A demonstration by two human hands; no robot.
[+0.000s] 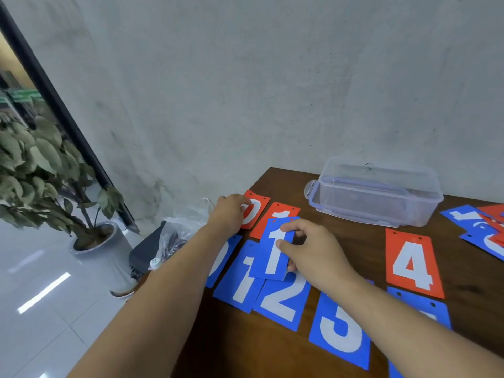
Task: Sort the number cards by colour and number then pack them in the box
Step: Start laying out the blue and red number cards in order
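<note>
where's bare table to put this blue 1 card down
Bare dark wooden table lies between the red 1 card and the red 4 card, before the clear plastic box, and along the near edge below the blue 2 card. Crowded: the blue row, the right-edge card pile.

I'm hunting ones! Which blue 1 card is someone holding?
The upper blue 1 card, pinched by the right hand and overlapping the red 1; the other blue 1 card lies flat beside the blue 2.
</note>
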